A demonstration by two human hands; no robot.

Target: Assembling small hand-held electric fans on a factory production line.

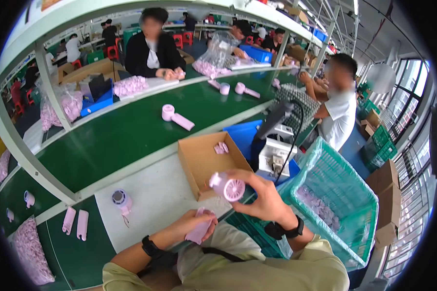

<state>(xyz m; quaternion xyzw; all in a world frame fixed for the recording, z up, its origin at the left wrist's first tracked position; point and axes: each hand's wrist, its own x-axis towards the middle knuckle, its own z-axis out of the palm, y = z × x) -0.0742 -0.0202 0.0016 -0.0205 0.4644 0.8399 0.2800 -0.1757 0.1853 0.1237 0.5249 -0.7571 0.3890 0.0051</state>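
My right hand [267, 201] grips a pink handheld-fan head [223, 186] between thumb and fingers. The round spoked grille of that head faces up toward me. Lower and to the left, my left hand [199, 225] is closed around a pink plastic handle shell [197, 236], partly covered by the fingers. The two pieces are apart. On the white work mat [150, 184] to the left lies another fan head [121, 200] with a dark centre and a thin wire trailing from it. Further left, two pink handle shells [82, 224] lie side by side on the green surface.
Beyond my hands stands an open cardboard box [194, 167] holding a few pink pieces. A tabletop machine [277, 157] and a green crate [344, 194] with a plastic liner are at right. Pink fans [179, 119] lie on the green belt [126, 140]. Co-workers [153, 51] sit across and at right.
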